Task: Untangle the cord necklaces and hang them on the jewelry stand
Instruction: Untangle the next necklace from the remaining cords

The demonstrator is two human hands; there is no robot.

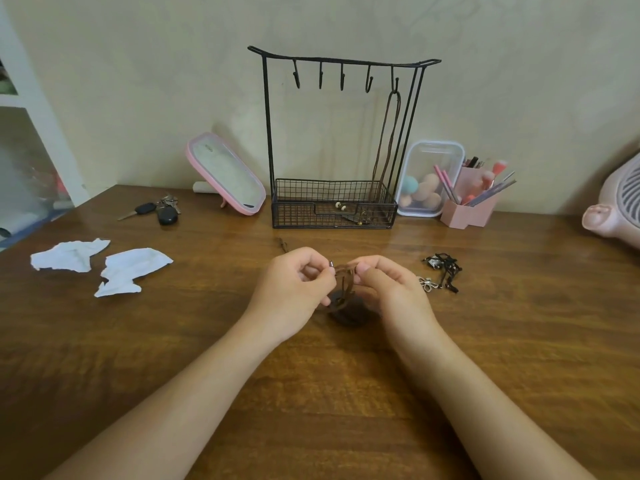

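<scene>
Okay, your left hand (292, 289) and right hand (388, 289) both pinch the brown cord necklace (343, 284) above the table (519, 341), jewelry stand (334, 140) behind.

Left hand (294, 289): bare, wrist uncovered, skin smooth.
Right hand (391, 289): bare, wrist uncovered; the thumbnail that shows is short and plain.
Left forearm (194, 386): bare along all its visible length, down to the bottom edge of the view.
Right forearm (460, 382): bare likewise, down to the bottom edge.
</scene>
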